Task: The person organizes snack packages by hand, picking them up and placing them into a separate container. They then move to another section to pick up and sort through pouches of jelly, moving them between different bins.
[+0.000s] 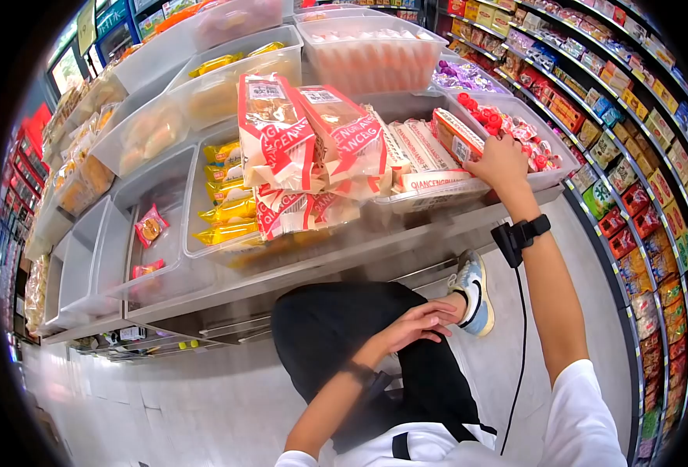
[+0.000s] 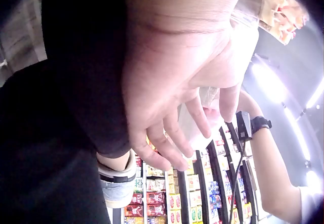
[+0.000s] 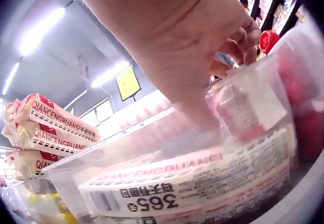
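A shop, long shelves (image 1: 610,134) lined with packaged goods (image 1: 624,222), clear bins (image 1: 83,268) of wrapped snacks (image 1: 278,132), strip lights (image 3: 43,30) overhead

- Right wrist view, nine o'clock: "QIANCENGRUANSI" on the stacked red-and-white oblong wrapped packs (image 3: 55,130).
- Same view, six o'clock: upside-down "365" and "每天有面包" on a white oblong wrapped pack (image 3: 187,191) inside a clear plastic bin (image 3: 68,189).
- Head view, two o'clock: red "QIANCENGRUAN" on a flat white pack (image 1: 435,182) lying crosswise.

Pale floor (image 1: 165,412) lies along the front edge of the metal display stand (image 1: 320,263); stocked grocery shelves (image 1: 624,148) rise beyond its right end. Past its far edge is a window (image 3: 105,111); at least 3 fluorescent tubes (image 3: 43,30) line the grey ceiling (image 3: 55,67).
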Demonstrator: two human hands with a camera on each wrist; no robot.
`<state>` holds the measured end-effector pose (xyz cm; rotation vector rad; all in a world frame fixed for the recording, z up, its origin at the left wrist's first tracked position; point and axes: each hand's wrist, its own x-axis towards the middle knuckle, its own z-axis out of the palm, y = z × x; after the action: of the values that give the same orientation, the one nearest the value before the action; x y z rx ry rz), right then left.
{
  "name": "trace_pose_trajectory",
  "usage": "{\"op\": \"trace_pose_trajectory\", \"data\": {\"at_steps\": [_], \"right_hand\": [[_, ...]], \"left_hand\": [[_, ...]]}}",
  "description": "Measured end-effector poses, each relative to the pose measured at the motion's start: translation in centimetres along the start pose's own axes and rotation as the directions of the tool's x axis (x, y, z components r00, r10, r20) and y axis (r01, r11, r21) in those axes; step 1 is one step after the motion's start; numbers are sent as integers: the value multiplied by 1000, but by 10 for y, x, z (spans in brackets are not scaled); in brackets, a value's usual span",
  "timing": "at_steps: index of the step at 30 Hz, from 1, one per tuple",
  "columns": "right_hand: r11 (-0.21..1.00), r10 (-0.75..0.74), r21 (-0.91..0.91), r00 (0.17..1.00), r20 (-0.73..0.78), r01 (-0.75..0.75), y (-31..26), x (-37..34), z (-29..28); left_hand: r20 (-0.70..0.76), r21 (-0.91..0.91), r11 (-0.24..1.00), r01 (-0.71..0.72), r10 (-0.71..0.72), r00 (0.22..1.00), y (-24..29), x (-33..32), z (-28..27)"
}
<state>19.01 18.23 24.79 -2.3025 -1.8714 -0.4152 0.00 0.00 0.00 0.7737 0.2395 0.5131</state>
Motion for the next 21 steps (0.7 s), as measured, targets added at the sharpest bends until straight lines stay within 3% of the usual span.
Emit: {"op": "trace_pose_trajectory", "data": {"at_steps": [2, 3, 7, 8, 9, 10, 12, 13, 14, 15, 19, 20, 21], "right_hand": [[1000, -11, -15, 999, -33, 11, -7, -4, -1], [999, -28, -40, 997, -67, 26, 8, 10, -9], [993, -50, 90, 974, -221, 71, 0, 0, 5], [937, -32, 330, 968, -249, 116, 2, 3, 3], [821, -8, 548, 963, -270, 161, 4, 8, 3], [754, 64, 607, 890, -451, 253, 4, 11, 5], [620, 198, 733, 848, -491, 279, 15, 19, -2], [527, 239, 767, 802, -547, 366, 22, 19, -10], [298, 281, 875, 841, -463, 382, 31, 17, -18], [-109, 300, 934, 907, -295, 340, 32, 4, -38], [-445, 83, 845, 953, -293, 298, 80, -23, -64], [-448, -25, 871, 971, -237, 202, 82, -44, -65], [-390, -15, 910, 987, -158, 139, 68, -70, -65]], "left_hand": [[21, -7, 999, -32, 33, 999, 1, -5, -1], [44, -3, 998, -70, 70, 997, 1, 26, 3], [3, -20, 999, -45, 45, 999, -3, 2, 5], [12, -21, 999, -47, 48, 999, -4, 4, 4], [7, -20, 998, -54, 54, 999, -2, 4, 4], [1, -15, 998, -60, 60, 998, -1, 2, 5], [-12, -13, 998, -59, 59, 998, 1, -2, 5], [-2, -19, 997, -77, 77, 997, 1, -3, 4], [14, -27, 995, -96, 96, 995, 1, -2, 4], [21, -40, 995, -87, 88, 996, 1, -1, 4], [-2, -121, 980, -158, 159, 987, 2, 1, 2], [1, -158, 971, -178, 181, 984, 1, 2, 2], [1, -194, 962, -193, 196, 981, 2, 2, 3]]}}
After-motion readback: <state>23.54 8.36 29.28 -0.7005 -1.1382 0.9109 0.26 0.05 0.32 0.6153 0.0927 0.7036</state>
